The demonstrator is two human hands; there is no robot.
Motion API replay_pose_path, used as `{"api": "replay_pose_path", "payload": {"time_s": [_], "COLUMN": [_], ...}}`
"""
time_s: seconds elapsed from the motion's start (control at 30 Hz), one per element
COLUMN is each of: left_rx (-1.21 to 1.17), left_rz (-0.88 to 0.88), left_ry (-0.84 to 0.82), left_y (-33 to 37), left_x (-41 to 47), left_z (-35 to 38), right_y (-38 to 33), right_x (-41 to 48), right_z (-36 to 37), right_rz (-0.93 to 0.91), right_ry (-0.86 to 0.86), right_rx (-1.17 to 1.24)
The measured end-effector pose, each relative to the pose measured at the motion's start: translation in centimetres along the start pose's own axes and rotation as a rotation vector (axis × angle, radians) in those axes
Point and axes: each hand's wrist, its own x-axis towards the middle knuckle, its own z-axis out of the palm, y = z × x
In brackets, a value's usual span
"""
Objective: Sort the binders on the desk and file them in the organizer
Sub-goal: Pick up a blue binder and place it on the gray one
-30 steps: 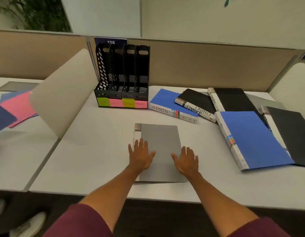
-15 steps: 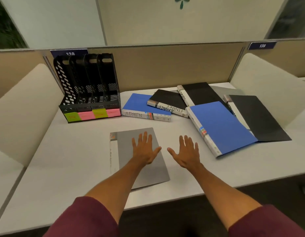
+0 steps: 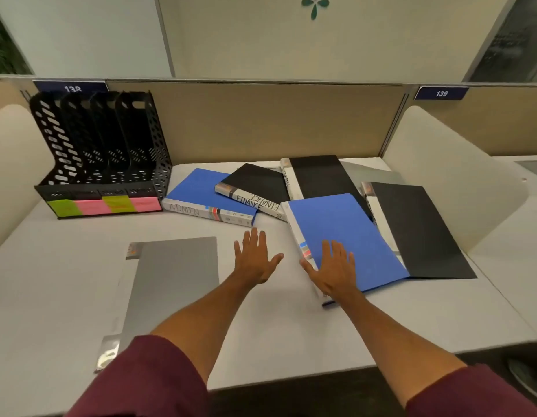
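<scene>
Right hand [image 3: 333, 270]: fingers spread, palm flat on blue binder [image 3: 345, 236], nr its spine. Left hand [image 3: 255, 258]: fingers apart, over bare desk [image 3: 66, 281], contact unclear. Grey binder [image 3: 168, 284] lies left; organizer [image 3: 102, 158] rear-left w/ coloured labels, against cubicle partition [image 3: 261, 121].

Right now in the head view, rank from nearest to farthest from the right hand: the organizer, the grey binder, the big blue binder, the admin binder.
1. Big blue binder, under the right hand.
2. Admin binder, ahead-left.
3. Grey binder, left.
4. Organizer, far left, at the back.

Grey binder [image 3: 174, 284], blue binder [image 3: 345, 236], black perforated organizer [image 3: 102, 152]
</scene>
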Motion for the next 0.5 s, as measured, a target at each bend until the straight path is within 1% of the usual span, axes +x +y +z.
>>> {"api": "replay_pose_path", "payload": {"time_s": [0.13, 0.2, 0.3, 0.33, 0.5], "left_rx": [-0.149, -0.356, -0.769, -0.846, -1.032], "left_rz": [-0.105, -0.223, -0.449, -0.493, -0.558], "left_ry": [-0.033, -0.048, -0.054, -0.063, -0.099], "left_y": [4.4, 6.6, 9.2, 9.9, 11.3], "left_x": [1.9, 2.9, 4.6, 5.1, 6.6], "left_z": [1.1, 1.3, 1.6, 1.9, 4.2], "right_y": [4.8, 6.9, 9.8, 10.7, 14.0], "right_x": [3.3, 5.0, 7.5, 8.3, 11.5], "right_z": [-1.2, -1.7, -2.1, -2.0, -1.5], "right_rz": [-0.022, -0.020, -0.011, -0.009, 0.010], "right_ry": [0.022, 0.021, 0.013, 0.003, -0.029], "right_rx": [0.050, 0.090, 0.153, 0.183, 0.345]}}
